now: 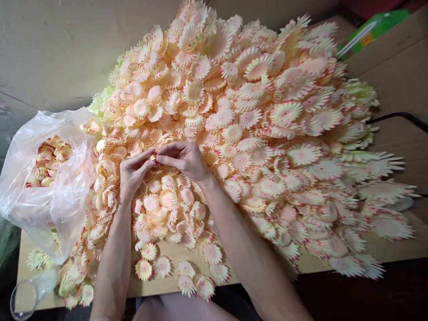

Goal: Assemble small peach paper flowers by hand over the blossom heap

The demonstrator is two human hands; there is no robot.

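Observation:
My left hand (134,173) and my right hand (187,161) meet at the middle of a large heap of artificial flower petals (230,118). Thumbs and fingers of both are pinched together around a small yellowish flower piece (153,157), mostly hidden by the fingertips. Pale cream and pink petal discs with notched, red-tipped edges surround both hands. Below them, between the forearms, lies a smaller pile of petal discs (167,200). A few single discs (143,269) rest near the table's front edge.
At left, a translucent plastic bag (72,196) holds rolled-up flower pieces (53,156). A clear plastic cup (26,298) lies tilted at the front left corner of the wooden table (150,285). A green packet (374,33) and a black cable (401,115) are at right, beside cardboard (397,67).

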